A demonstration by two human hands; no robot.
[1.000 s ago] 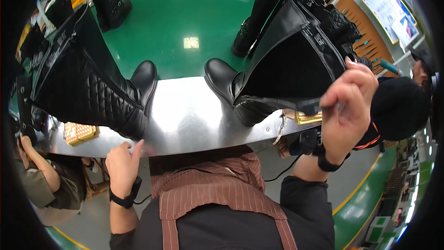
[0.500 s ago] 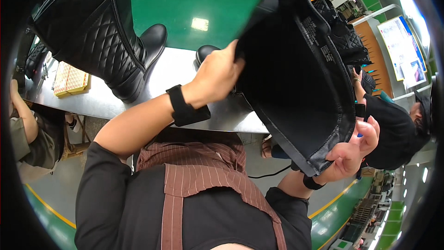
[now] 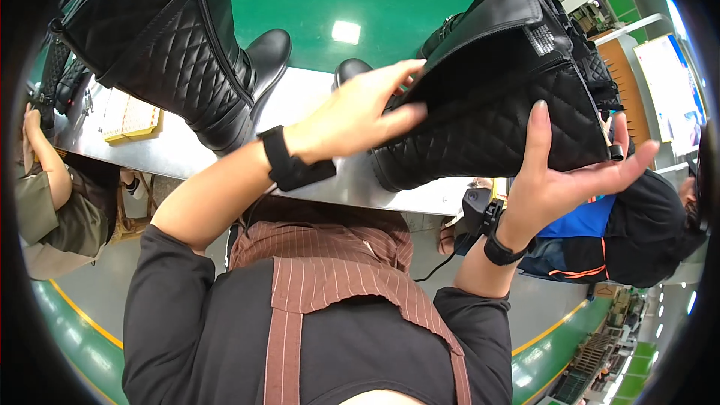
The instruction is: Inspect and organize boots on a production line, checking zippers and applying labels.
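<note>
A black quilted tall boot (image 3: 480, 135) stands tilted on the metal tabletop at the right, its wide shaft turned toward me and its inner lining showing. My left hand (image 3: 360, 109) is at the near edge of the shaft opening, thumb and fingers apart and slightly blurred; part of the fingers is behind the boot's edge. Against the quilted side of the shaft rests my right hand (image 3: 562, 180), its thumb and fingers spread wide. Another black quilted boot (image 3: 169, 67) with a zip along its shaft stands on the left.
A metal work surface (image 3: 300, 105) borders a shiny green surface (image 3: 315, 0). A yellow-edged stack of printed cards (image 3: 131, 120) lies left. More black boots (image 3: 585, 37) crowd the far right. People sit at the left and right; one wears a dark top (image 3: 645, 225).
The boot shaft has swung down and away, so its quilted outside now shows. My right hand has let go of the top edge and spread its fingers; my left hand has loosened too.
</note>
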